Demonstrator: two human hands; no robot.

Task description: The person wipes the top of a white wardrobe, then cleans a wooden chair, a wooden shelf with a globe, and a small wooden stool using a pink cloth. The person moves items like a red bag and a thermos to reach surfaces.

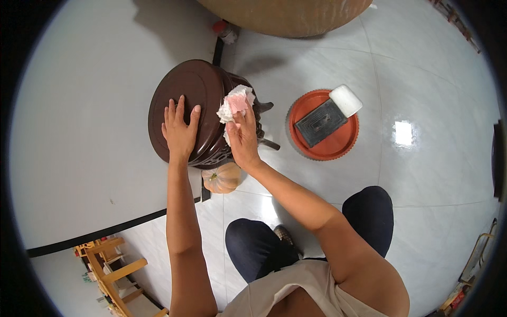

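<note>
A dark brown, glossy wooden stool [206, 85] with a round top and carved sides stands by the wall. My left hand [180, 132] lies flat on its top, fingers spread, holding nothing. In my right hand [244, 142] is a crumpled white and pink cloth [237, 104], pressed against the stool's carved side. My palm and the cloth hide part of that side. Two curved legs [269, 143] stick out to the right of it.
An orange-red round tray [336, 144] on the tiled floor holds a dark rectangular block [321, 122] and a white rounded piece [345, 100]. A pumpkin [222, 178] sits below the stool. A red-lidded jar [225, 32] and a large brown rounded object [293, 18] are beyond. Wooden furniture [105, 277] stands lower left.
</note>
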